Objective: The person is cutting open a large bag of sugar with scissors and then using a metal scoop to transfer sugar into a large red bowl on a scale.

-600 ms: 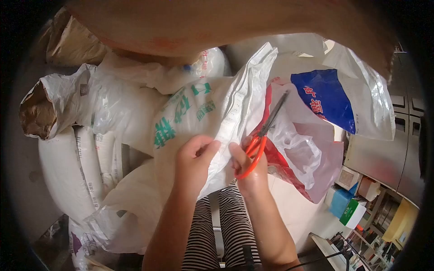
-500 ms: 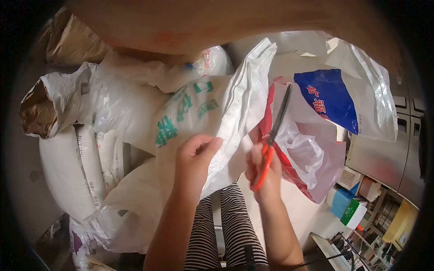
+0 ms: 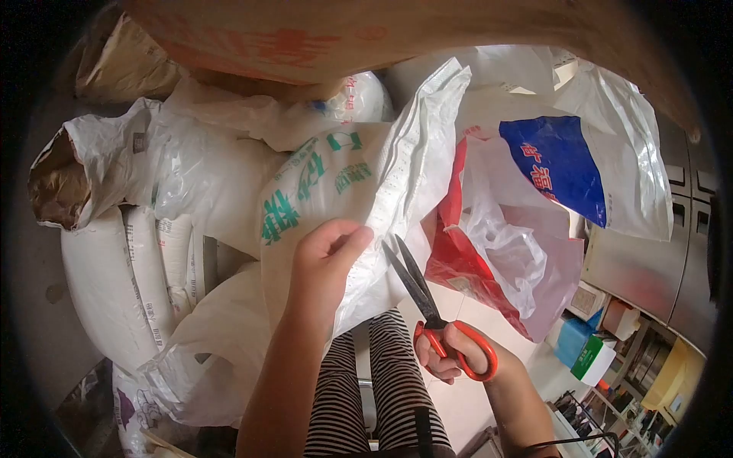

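Striped trousers [image 3: 401, 374] are seen nearest, below a bulging white green-printed sack [image 3: 328, 206], by which all other places are given here. To the lower right of the sack, red-handled scissors [image 3: 436, 323] are held by the right hand [image 3: 443, 362], with the thumb put through one loop and the fingers curled at the other. The blades are parted, and their tips are pointed at the sack's pleated top edge [image 3: 401, 172]; whether it is touched by them cannot be told. That edge is pinched between the thumb and bent forefinger of the left hand [image 3: 324, 256], at the front of the sack. As for progress, the edge is gripped and the scissors are opened beside it, but no cut can be made out, and the edge looks whole along its visible length. To the right of the sack, a red-bordered bag [image 3: 467, 256] is spread open, with crumpled clear plastic [image 3: 500, 256] inside. Above that bag, to the sack's upper right, a blue-panelled bag [image 3: 561, 164] is propped. To the sack's left, a brown-lined bag [image 3: 114, 145] is left gaping over stacked white sacks [image 3: 95, 267]. Farther off, to the sack's right, a metal cabinet [image 3: 637, 263] is seen.
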Action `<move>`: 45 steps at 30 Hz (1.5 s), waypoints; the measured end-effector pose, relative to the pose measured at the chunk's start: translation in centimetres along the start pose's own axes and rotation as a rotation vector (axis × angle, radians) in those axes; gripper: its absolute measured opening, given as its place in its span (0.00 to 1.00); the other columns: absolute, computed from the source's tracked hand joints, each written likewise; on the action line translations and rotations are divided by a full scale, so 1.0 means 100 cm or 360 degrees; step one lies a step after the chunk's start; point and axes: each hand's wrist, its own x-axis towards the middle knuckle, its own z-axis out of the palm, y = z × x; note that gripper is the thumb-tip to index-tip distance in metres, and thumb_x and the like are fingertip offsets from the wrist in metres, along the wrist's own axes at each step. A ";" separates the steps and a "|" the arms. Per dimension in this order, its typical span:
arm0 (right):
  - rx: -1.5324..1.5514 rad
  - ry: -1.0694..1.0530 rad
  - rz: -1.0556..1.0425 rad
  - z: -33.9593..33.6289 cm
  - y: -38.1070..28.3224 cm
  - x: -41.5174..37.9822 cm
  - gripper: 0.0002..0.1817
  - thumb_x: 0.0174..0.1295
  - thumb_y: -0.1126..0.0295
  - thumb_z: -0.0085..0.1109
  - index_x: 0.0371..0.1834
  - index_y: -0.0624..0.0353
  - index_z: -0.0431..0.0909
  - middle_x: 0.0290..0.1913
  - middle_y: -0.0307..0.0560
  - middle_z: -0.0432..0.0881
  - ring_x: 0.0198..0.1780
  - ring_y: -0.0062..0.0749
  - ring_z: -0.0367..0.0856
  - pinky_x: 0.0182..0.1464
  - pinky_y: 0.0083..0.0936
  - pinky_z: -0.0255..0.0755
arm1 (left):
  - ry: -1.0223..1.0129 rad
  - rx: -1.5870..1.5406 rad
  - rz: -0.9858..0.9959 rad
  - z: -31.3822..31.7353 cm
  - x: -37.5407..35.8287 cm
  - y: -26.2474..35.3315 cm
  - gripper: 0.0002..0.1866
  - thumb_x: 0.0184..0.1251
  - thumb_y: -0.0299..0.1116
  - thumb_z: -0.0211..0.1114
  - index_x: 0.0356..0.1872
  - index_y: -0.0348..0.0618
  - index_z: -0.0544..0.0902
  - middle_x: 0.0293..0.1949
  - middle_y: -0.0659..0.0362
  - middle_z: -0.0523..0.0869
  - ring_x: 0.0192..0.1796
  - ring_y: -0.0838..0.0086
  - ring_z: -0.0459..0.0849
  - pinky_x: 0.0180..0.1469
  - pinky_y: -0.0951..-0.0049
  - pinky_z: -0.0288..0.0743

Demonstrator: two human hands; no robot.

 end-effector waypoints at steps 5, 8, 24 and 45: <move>0.0098 0.0016 0.0143 0.007 -0.005 -0.010 0.34 0.70 0.38 0.33 0.32 0.62 0.71 0.16 0.32 0.58 0.17 0.18 0.56 0.22 0.19 0.58 | -0.0001 0.0084 0.0097 0.001 -0.003 0.002 0.08 0.62 0.29 0.67 0.36 0.33 0.82 0.29 0.65 0.81 0.32 0.85 0.75 0.36 0.83 0.68; 0.0124 0.0042 0.0184 0.011 -0.008 -0.015 0.34 0.70 0.38 0.32 0.32 0.61 0.71 0.16 0.32 0.58 0.17 0.18 0.56 0.22 0.19 0.58 | 0.0014 0.0106 0.0099 0.004 -0.005 0.003 0.07 0.62 0.28 0.67 0.36 0.34 0.83 0.28 0.65 0.81 0.31 0.85 0.75 0.36 0.83 0.69; 0.0059 0.0066 0.0266 0.008 -0.017 -0.014 0.34 0.69 0.36 0.36 0.32 0.60 0.71 0.18 0.31 0.56 0.18 0.17 0.54 0.22 0.18 0.53 | -0.0022 0.0057 0.0043 0.000 0.000 0.000 0.08 0.63 0.29 0.66 0.37 0.33 0.82 0.30 0.65 0.81 0.33 0.84 0.75 0.38 0.83 0.69; -0.0908 0.0250 -0.0190 -0.044 -0.004 0.029 0.21 0.63 0.50 0.59 0.36 0.60 0.79 0.25 0.33 0.72 0.26 0.16 0.68 0.29 0.17 0.63 | -0.0160 0.0186 -0.0253 -0.015 0.025 -0.009 0.16 0.65 0.33 0.63 0.49 0.32 0.82 0.40 0.59 0.85 0.41 0.78 0.80 0.47 0.78 0.72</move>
